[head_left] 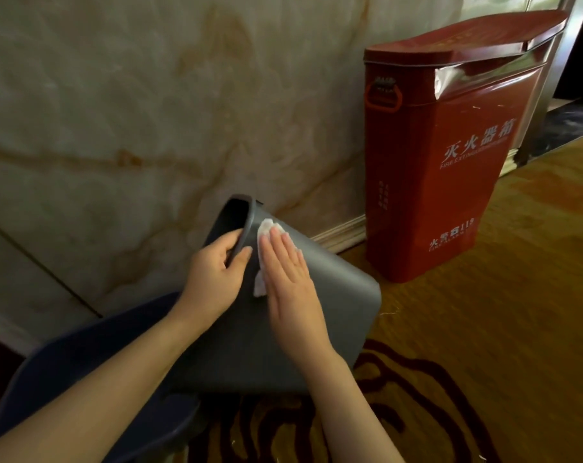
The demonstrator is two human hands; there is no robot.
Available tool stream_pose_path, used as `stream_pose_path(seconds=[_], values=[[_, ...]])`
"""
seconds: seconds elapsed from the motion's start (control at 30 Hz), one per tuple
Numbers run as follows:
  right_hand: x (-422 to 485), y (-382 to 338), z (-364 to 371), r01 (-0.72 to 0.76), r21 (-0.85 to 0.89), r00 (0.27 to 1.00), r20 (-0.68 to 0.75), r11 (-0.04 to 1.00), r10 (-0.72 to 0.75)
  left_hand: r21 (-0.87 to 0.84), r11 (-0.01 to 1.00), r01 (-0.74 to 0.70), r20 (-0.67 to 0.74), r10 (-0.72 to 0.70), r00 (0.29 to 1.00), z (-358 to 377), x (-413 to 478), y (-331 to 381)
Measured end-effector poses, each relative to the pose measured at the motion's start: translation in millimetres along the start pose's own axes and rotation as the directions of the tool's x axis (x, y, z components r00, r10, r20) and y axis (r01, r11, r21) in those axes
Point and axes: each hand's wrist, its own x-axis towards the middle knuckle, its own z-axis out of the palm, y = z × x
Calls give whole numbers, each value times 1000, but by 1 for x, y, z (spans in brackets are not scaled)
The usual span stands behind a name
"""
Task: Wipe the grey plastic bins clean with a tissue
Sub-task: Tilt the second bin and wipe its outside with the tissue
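Grey plastic bin (330, 295) lies tipped under both my hands. My left hand (213, 279) curls round its rim; my right hand (291, 279) lies flat and open, pressing the tissue (263, 228) on the outer wall. Next, I'd judge: sweep toward the base.

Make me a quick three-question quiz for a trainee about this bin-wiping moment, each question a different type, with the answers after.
1. True or false: the grey bin stands upright on the carpet.
2. Which hand presses the tissue against the bin's outer wall? A) left hand B) right hand C) neither
3. Fill in: the left hand grips the bin by its ____.

Key
1. False; it is tipped on its side, with its opening toward the wall.
2. B; the right hand lies flat on the tissue.
3. Rim; the fingers curl over the edge.
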Motion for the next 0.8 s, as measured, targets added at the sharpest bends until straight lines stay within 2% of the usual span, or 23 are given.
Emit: stream_pose_path(seconds=[0.1, 0.17, 0.23, 0.33, 0.4, 0.47, 0.53, 0.6, 0.7, 0.8], values=[[15, 2, -10, -73, 3, 997, -18, 997, 73, 7, 996, -92, 49, 91, 995, -2, -4, -1], [16, 6, -16, -162, 12, 986, -43, 987, 162, -20, 997, -70, 66, 71, 995, -4, -7, 0], [10, 12, -20, -281, 45, 955, -87, 959, 284, -74, 997, 10, 141, 1, 990, -8, -8, -2], [-7, 22, -26, -442, 102, 881, -136, 891, 453, -219, 957, 190, 314, -115, 943, -18, -4, -3], [-18, 23, -27, -475, 117, 855, -173, 872, 489, -369, 833, 412, 465, -219, 858, -25, 6, 3], [-26, 16, -23, -471, 105, 853, -199, 876, 483, -400, 693, 600, 559, -335, 759, -28, 21, 9], [-34, 4, -16, -461, 71, 861, -208, 885, 465, -368, 573, 732, 546, -504, 669, -27, 40, 16], [-41, -6, -10, -440, 25, 872, -228, 897, 434, -308, 515, 800, 510, -621, 596, -25, 53, 24], [-47, -15, -3, -428, -15, 879, -240, 904, 412, -114, 575, 810, 431, -706, 561, -25, 61, 30], [-45, -22, 4, -429, -9, 889, -179, 903, 421, -100, 534, 839, 398, -752, 526, -19, 68, 38]])
